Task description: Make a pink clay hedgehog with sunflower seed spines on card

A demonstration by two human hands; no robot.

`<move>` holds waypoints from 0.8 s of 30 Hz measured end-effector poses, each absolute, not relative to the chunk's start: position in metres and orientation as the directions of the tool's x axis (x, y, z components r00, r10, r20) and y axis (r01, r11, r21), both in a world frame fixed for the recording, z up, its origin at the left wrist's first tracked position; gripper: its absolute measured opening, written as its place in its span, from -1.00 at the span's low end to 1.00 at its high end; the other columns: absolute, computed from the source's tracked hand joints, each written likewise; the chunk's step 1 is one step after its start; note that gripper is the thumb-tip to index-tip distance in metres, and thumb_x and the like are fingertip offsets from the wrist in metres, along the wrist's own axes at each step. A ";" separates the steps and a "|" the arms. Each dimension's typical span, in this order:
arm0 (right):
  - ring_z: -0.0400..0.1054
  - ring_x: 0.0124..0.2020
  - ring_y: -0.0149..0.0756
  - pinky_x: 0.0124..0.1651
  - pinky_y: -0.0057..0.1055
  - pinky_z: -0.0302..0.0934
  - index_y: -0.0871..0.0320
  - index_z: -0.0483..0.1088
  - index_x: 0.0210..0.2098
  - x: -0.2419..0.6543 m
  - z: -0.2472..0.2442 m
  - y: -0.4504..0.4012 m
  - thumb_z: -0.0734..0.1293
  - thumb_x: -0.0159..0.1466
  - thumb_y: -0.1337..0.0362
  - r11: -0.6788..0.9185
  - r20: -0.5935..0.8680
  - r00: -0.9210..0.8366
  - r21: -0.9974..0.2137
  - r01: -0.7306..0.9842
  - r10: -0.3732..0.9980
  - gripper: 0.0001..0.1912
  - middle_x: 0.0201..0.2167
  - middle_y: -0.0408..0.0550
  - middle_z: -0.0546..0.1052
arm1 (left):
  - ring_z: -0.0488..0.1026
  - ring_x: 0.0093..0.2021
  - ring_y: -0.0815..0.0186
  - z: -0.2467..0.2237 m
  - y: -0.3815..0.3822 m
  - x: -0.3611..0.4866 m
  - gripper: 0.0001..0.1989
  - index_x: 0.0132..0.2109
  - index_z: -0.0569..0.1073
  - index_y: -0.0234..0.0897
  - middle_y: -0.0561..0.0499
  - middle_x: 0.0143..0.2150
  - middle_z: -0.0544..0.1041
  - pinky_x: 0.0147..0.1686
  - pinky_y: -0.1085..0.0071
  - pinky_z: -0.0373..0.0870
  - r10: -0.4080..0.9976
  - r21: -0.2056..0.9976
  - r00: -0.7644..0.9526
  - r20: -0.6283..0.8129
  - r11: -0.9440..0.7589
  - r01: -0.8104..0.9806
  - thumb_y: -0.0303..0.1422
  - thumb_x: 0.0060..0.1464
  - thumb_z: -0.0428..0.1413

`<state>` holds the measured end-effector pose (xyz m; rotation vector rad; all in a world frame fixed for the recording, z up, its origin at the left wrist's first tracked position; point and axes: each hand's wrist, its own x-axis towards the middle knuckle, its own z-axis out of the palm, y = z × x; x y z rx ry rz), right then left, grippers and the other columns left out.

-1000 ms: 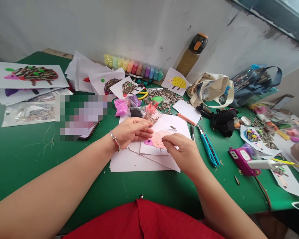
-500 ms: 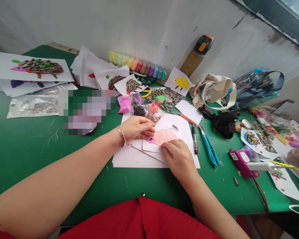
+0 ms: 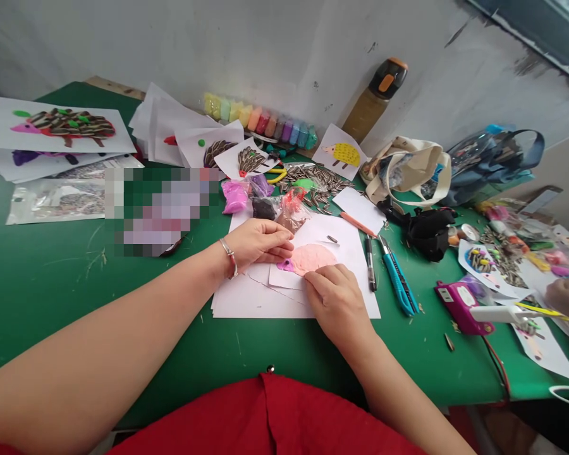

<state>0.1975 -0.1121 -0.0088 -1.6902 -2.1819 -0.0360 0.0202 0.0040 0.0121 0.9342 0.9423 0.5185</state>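
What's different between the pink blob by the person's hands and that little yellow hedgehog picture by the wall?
The pink clay shape is smooth and plain, while the yellow hedgehog picture has a dotted back. The pink shape looks larger and lies against the right hand; the yellow hedgehog picture sits back by the wall, untouched. Both are on white paper and face left.

Along the far edge of the green table (image 3: 52, 278), a row of pastel clay packets (image 3: 258, 121) lies below a water bottle (image 3: 372, 107) that leans on the wall. Beyond a heap of striped sunflower seeds (image 3: 315, 180) stands a yellow hedgehog drawing (image 3: 339, 155), and a canvas tote bag (image 3: 410, 170) slumps beside a clear bag (image 3: 495, 161) with blue straps. A blue utility knife (image 3: 396, 284) lies just beside a black pen (image 3: 370, 265), near a magenta device (image 3: 459, 303).
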 end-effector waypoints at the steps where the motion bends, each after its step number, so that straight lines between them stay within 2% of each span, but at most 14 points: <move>1: 0.27 -0.30 -0.25 -0.18 -0.29 0.17 0.15 0.51 -0.30 0.198 -0.008 -0.113 0.24 0.30 0.40 0.272 0.305 -0.196 -0.233 0.934 0.932 -0.81 -0.42 -0.05 0.47 | 0.56 -0.31 0.31 0.012 0.004 0.020 -0.80 -0.24 0.51 -0.35 -0.05 -0.34 0.60 -0.15 0.31 0.52 0.730 0.854 0.514 -0.451 0.520 0.010 -0.31 0.03 0.26; 6: 0.32 -0.29 -0.25 -0.17 -0.26 0.21 0.19 0.42 -0.01 0.206 -0.006 -0.124 0.23 0.32 0.36 0.246 0.297 -0.148 -0.326 0.913 0.943 -0.73 -0.38 -0.06 0.51 | 0.57 -0.31 0.31 0.010 0.005 0.021 -0.77 -0.24 0.51 -0.35 -0.07 -0.33 0.61 -0.14 0.28 0.52 0.727 0.852 0.519 -0.450 0.523 0.005 -0.29 0.01 0.27; 12: 0.31 -0.23 -0.20 -0.20 -0.24 0.23 0.17 0.45 -0.03 0.210 -0.010 -0.131 0.23 0.30 0.38 0.262 0.335 -0.149 -0.322 0.910 0.930 -0.72 -0.27 0.02 0.48 | 0.56 -0.33 0.32 0.010 0.005 0.020 -0.81 -0.25 0.51 -0.35 -0.06 -0.35 0.60 -0.15 0.30 0.53 0.730 0.853 0.518 -0.447 0.522 0.000 -0.31 0.03 0.26; 18: 0.30 -0.23 -0.21 -0.18 -0.22 0.22 0.16 0.48 -0.07 0.206 -0.012 -0.133 0.23 0.28 0.43 0.284 0.334 -0.187 -0.270 0.920 0.924 -0.72 -0.28 0.02 0.46 | 0.56 -0.33 0.32 0.009 0.005 0.020 -0.82 -0.25 0.51 -0.35 -0.06 -0.35 0.61 -0.13 0.28 0.53 0.729 0.850 0.517 -0.448 0.526 -0.006 -0.32 0.03 0.26; 24: 0.30 -0.22 -0.21 -0.15 -0.21 0.21 0.18 0.45 -0.03 0.204 -0.012 -0.137 0.23 0.27 0.45 0.294 0.328 -0.208 -0.236 0.926 0.921 -0.70 -0.28 0.01 0.47 | 0.56 -0.33 0.31 0.009 0.005 0.020 -0.79 -0.26 0.51 -0.34 -0.05 -0.36 0.60 -0.10 0.24 0.52 0.727 0.847 0.517 -0.451 0.532 -0.010 -0.30 0.00 0.28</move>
